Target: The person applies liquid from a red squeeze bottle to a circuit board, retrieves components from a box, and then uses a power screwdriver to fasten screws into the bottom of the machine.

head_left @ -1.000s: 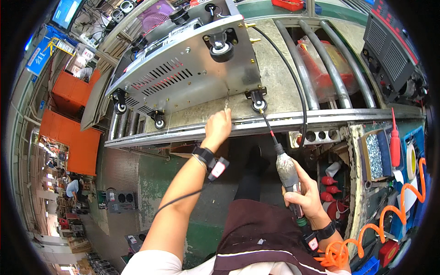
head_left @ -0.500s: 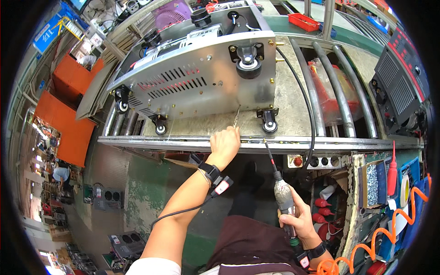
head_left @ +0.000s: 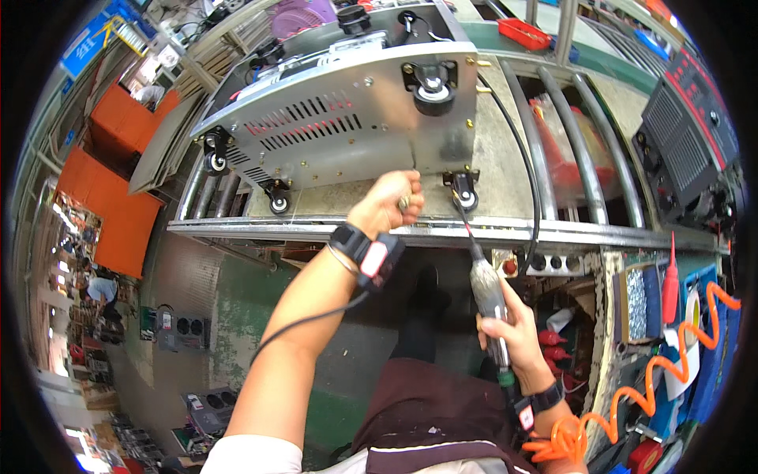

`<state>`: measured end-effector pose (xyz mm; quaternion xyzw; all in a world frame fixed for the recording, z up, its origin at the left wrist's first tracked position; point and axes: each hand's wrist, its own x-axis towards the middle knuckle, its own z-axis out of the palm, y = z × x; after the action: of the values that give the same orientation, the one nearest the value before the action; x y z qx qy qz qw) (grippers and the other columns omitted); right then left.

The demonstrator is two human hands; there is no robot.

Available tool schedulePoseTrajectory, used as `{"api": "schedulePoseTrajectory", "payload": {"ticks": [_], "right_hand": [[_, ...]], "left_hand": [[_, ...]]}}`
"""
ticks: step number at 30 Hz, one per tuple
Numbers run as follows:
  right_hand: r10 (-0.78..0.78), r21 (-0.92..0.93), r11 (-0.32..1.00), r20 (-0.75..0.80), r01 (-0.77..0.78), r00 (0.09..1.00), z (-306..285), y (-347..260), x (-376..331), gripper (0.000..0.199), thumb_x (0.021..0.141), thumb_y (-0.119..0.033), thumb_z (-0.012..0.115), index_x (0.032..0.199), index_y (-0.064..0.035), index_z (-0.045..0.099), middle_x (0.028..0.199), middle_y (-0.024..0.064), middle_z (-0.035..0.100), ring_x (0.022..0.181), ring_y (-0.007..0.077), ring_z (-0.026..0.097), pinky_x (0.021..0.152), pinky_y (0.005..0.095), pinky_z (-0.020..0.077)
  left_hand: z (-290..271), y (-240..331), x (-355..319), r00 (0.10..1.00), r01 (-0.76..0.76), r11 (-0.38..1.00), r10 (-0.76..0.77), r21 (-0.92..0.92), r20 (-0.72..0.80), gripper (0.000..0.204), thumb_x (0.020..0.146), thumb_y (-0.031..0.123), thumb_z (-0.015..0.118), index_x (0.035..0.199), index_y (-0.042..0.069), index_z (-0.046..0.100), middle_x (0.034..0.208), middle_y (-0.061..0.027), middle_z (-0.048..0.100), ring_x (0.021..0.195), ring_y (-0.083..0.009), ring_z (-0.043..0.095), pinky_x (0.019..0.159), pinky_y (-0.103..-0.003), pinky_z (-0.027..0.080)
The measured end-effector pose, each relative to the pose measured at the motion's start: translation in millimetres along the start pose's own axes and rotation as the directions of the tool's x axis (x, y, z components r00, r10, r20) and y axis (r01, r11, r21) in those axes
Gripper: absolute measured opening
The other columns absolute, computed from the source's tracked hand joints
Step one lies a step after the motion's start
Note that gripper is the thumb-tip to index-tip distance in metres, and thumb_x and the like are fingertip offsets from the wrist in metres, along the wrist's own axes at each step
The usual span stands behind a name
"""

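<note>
My right hand (head_left: 509, 328) is wrapped round a grey power screwdriver (head_left: 489, 304) with a long thin bit. The bit's end overlaps the black caster (head_left: 464, 189) at the lower right of a metal cabinet (head_left: 316, 134); contact is unclear. My left hand (head_left: 388, 204) is turned partly palm up beside that caster, its fingers curled round small brass-coloured screws (head_left: 404, 203). The cabinet lies on its side with slotted vents facing me. Another caster (head_left: 433, 87) sits at its upper right, and two more are on its left.
The cabinet rests on a board over a roller conveyor (head_left: 568, 142) with a metal front rail (head_left: 316, 231). A black machine (head_left: 687, 134) stands at right. Below it are a bin of small metal parts (head_left: 636, 300), a red bottle (head_left: 669, 288) and a coiled orange hose (head_left: 655, 387).
My left hand has moved up slightly and rolled over, showing the screws in its curled fingers. My right hand has raised the screwdriver, bringing the bit from the front rail to the lower right caster.
</note>
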<state>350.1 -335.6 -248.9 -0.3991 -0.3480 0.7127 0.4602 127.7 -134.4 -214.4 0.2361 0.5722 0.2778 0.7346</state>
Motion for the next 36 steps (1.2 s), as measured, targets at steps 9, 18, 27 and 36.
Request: {"api": "schedulePoseTrajectory", "payload": {"ticks": [9, 18, 27, 36], "right_hand": [[-0.039, -0.027, 0.999, -0.017, 0.038, 0.999, 22, 11, 52, 0.075, 0.075, -0.009, 0.069, 0.141, -0.0045, 0.034, 0.072, 0.0017, 0.055, 0.052, 0.0077, 0.050, 0.048, 0.0229, 0.0419], [-0.033, 0.053, 0.998, -0.057, 0.036, 0.998, 24, 17, 63, 0.073, 0.075, -0.010, 0.069, 0.140, -0.0055, 0.037, 0.071, 0.0006, 0.054, 0.050, 0.0071, 0.050, 0.047, 0.0227, 0.0418], [-0.051, 0.006, 0.999, -0.035, 0.051, 0.998, 21, 11, 49, 0.069, 0.073, -0.011, 0.071, 0.136, -0.0063, 0.042, 0.070, -0.0001, 0.055, 0.050, 0.0065, 0.049, 0.045, 0.0227, 0.0408], [-0.146, -0.069, 0.988, -0.087, 0.141, 0.985, 24, 18, 59, 0.067, 0.072, -0.012, 0.073, 0.132, -0.0021, 0.045, 0.076, -0.0001, 0.058, 0.064, 0.0050, 0.050, 0.055, 0.0219, 0.0425]], "left_hand": [[8, 26, -5, 0.986, 0.163, 0.966, -0.155, -0.199, 0.055, 0.034, 0.097, 0.025, 0.037, 0.064, 0.015, 0.033, 0.045, 0.0062, 0.023, 0.036, -0.0080, 0.018, 0.035, -0.025, 0.014], [7, 23, -10, 0.982, 0.191, 0.891, -0.173, -0.412, 0.082, 0.032, 0.095, 0.019, 0.039, 0.064, 0.014, 0.031, 0.048, 0.0040, 0.023, 0.039, -0.0098, 0.020, 0.038, -0.026, 0.016], [15, 35, -13, 0.982, 0.185, 0.876, -0.186, -0.445, 0.041, 0.035, 0.095, 0.014, 0.038, 0.061, 0.012, 0.028, 0.050, 0.0029, 0.023, 0.040, -0.0104, 0.019, 0.040, -0.026, 0.016], [27, 37, -11, 0.987, 0.144, 0.869, -0.162, -0.474, 0.004, 0.037, 0.092, 0.008, 0.036, 0.056, 0.013, 0.027, 0.049, 0.0039, 0.021, 0.039, -0.0086, 0.015, 0.040, -0.025, 0.013]]}}
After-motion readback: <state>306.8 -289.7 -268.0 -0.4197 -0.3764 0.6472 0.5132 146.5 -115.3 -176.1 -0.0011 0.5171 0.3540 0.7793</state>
